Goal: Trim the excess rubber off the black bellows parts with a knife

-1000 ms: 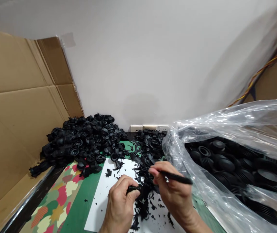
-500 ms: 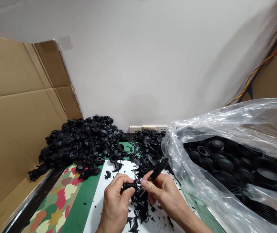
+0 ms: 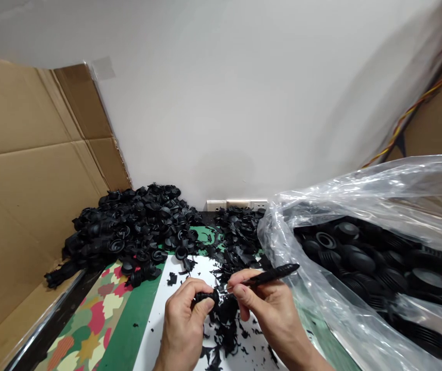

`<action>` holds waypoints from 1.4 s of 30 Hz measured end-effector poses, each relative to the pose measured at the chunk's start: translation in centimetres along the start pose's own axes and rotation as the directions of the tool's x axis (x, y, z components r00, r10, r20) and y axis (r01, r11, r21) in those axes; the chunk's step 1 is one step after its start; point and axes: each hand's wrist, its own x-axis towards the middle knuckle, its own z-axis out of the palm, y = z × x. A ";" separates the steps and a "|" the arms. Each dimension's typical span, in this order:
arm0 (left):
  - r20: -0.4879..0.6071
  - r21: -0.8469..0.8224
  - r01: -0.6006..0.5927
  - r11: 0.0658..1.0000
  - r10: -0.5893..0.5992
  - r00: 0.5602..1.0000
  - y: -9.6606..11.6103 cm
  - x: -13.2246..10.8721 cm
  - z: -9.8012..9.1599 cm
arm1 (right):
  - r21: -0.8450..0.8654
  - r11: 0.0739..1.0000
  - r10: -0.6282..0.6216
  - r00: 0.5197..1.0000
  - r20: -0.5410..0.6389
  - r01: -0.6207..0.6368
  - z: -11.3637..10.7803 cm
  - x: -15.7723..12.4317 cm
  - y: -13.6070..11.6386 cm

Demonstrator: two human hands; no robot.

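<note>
1. Part in work: your black part (image 3: 209, 297) is at lower centre, above the white sheet (image 3: 153, 335), its end protruding between your left thumb and forefinger.
2. Left hand (image 3: 186, 317): you have it clamped on that part, thumb on the near side, fingers curled around the far side.
3. Right hand (image 3: 266, 301): you have it clamped on the black-handled tool (image 3: 277, 273), fingertips near the tool's front end, handle slanting up and outward to the right. The thin front end points toward the part; whether it touches cannot be told.
4. Scraps: dark shreds (image 3: 226, 332) lie scattered on the white sheet between and below your hands. A denser scrap heap (image 3: 240, 232) lies beyond your right hand, near the wall sockets (image 3: 237, 204).
5. Left side: you have a large pile of black ribbed pieces (image 3: 135, 226) against the cardboard (image 3: 23, 154), some resting on the patterned covering (image 3: 93, 324). A green strip (image 3: 126, 330) of the bench top runs between that covering and the white sheet.
6. Right side: a clear plastic bag (image 3: 278, 226) gapes beside your right hand, with more black pieces (image 3: 356, 257) visible inside, some ribbed and some round-ended.
</note>
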 end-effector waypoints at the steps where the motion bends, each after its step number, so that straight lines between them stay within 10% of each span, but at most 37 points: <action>1: 0.001 0.009 -0.012 1.000 0.012 1.000 0.0 0.0 0.0 | 0.002 1.000 0.002 1.000 0.006 -0.002 0.1 0.0 0.0; 25: 0.038 0.216 -0.181 0.959 0.177 0.983 0.1 -0.6 0.2 | -0.158 0.977 -0.137 0.990 0.042 0.142 1.0 -1.0 1.3; 27: 0.040 0.211 -0.167 0.963 0.162 0.986 0.1 -0.7 0.4 | -0.256 0.898 -0.349 0.934 0.080 0.358 1.3 -1.2 1.7; 30: 0.089 0.155 -0.144 0.977 0.131 0.987 0.0 -1.0 0.8 | -0.409 0.603 -0.665 0.715 0.215 0.684 1.0 -0.7 1.8; 32: 0.135 0.093 -0.134 0.987 0.121 0.983 0.1 -1.2 1.1 | -0.477 0.499 -0.702 0.660 0.268 0.724 0.2 0.2 1.3; 38: 0.055 -0.026 0.011 1.000 -0.009 0.998 0.4 -0.5 0.8 | -0.460 0.854 -0.400 0.873 -0.279 0.244 -2.6 2.0 0.1; 42: 0.001 -0.054 0.035 0.998 -0.035 0.999 0.2 -0.1 0.3 | -0.199 0.975 -0.139 0.970 -0.198 0.099 -1.8 1.4 0.2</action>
